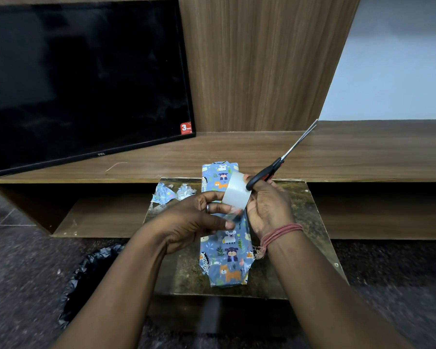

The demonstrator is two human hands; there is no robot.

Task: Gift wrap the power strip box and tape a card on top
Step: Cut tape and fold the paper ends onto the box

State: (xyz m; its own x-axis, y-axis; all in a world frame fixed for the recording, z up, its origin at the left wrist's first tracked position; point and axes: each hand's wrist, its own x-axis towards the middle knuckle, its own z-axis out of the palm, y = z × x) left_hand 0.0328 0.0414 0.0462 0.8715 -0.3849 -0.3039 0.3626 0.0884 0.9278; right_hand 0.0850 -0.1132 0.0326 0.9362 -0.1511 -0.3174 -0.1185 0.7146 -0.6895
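A long box (228,258) wrapped in blue animal-print paper lies lengthwise on a small worn board (310,222). Above its middle, my left hand (196,220) holds a roll of clear tape (237,191) and pinches a pulled-out strip between thumb and fingers. My right hand (267,205) grips black-handled scissors (282,159), whose nearly closed blades point up and to the right. The box's middle is hidden behind both hands. No card is in view.
Crumpled scraps of wrapping paper (173,193) lie at the board's far left corner. A black TV (81,79) leans on the wooden shelf (337,152) behind. A bin lined with a black bag (93,273) stands on the floor to the left.
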